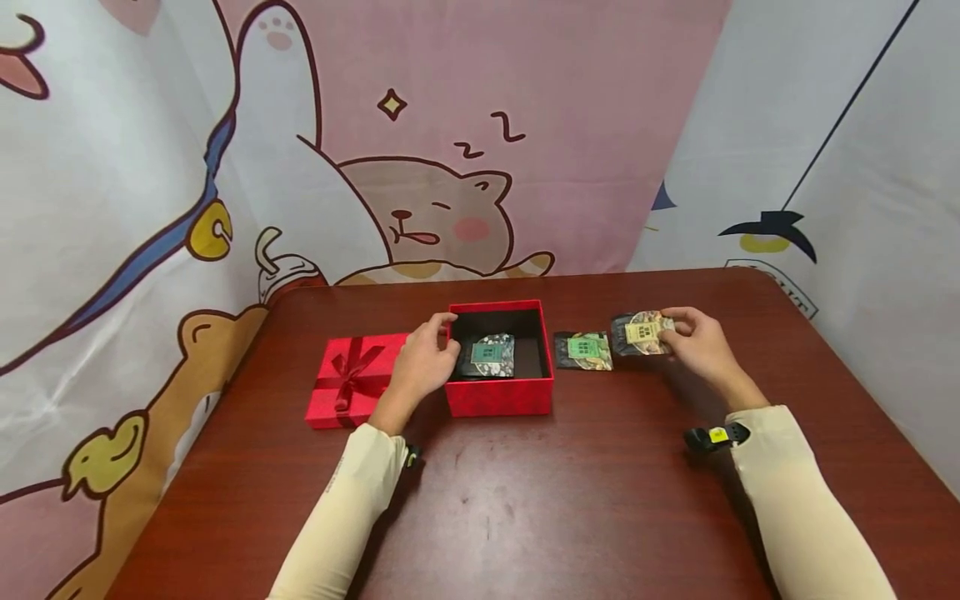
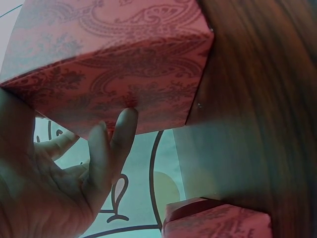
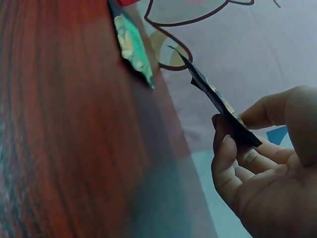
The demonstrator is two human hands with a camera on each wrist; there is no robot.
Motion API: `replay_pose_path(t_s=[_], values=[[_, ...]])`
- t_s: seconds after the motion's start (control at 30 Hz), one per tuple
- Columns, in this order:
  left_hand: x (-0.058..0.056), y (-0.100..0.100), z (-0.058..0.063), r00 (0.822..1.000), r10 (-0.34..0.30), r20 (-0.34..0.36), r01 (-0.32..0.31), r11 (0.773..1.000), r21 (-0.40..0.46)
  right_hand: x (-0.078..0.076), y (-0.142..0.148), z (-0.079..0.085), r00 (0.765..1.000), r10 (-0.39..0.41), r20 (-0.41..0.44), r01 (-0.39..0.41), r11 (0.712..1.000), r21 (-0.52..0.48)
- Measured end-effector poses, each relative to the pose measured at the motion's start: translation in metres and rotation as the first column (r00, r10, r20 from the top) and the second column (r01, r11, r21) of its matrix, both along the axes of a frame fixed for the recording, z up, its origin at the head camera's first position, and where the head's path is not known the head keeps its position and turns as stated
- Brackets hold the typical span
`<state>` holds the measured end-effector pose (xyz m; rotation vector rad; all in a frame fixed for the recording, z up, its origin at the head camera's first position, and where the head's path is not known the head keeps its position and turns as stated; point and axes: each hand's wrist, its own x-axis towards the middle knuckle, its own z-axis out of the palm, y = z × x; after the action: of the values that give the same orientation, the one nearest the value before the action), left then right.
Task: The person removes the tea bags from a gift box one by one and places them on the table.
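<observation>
My right hand [image 1: 701, 342] pinches the right edge of a black sachet with a yellow label [image 1: 642, 332]; in the right wrist view that sachet [image 3: 218, 101] is seen edge-on and tilted between thumb and fingers. To its left, a sachet with a green label [image 1: 584, 350] lies flat on the table. My left hand [image 1: 425, 358] grips the left wall of the open red gift box [image 1: 500, 397], thumb at the rim and fingers against the patterned outer side [image 2: 148, 84]. Inside the box lies a sachet with a teal label [image 1: 489, 356], toward the left.
The red box lid [image 1: 327, 402] with a dark red ribbon bow sits left of the box, partly behind the left hand. Everything stands on a dark red-brown wooden table [image 1: 547, 500]. A printed cartoon curtain [image 1: 585, 167] hangs right behind the table's far edge.
</observation>
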<state>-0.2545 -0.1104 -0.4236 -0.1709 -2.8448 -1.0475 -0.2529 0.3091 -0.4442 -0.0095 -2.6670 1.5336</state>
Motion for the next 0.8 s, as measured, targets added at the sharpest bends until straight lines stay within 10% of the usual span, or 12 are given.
replay_pose_path(t_s=[0.8], values=[[-0.001, -0.001, -0.002, 1.000, 0.002, 0.014, -0.003, 1.000, 0.024, -0.005, 0.008, -0.023, 0.999, 0.036, -0.030, -0.027, 0.965, 0.259]])
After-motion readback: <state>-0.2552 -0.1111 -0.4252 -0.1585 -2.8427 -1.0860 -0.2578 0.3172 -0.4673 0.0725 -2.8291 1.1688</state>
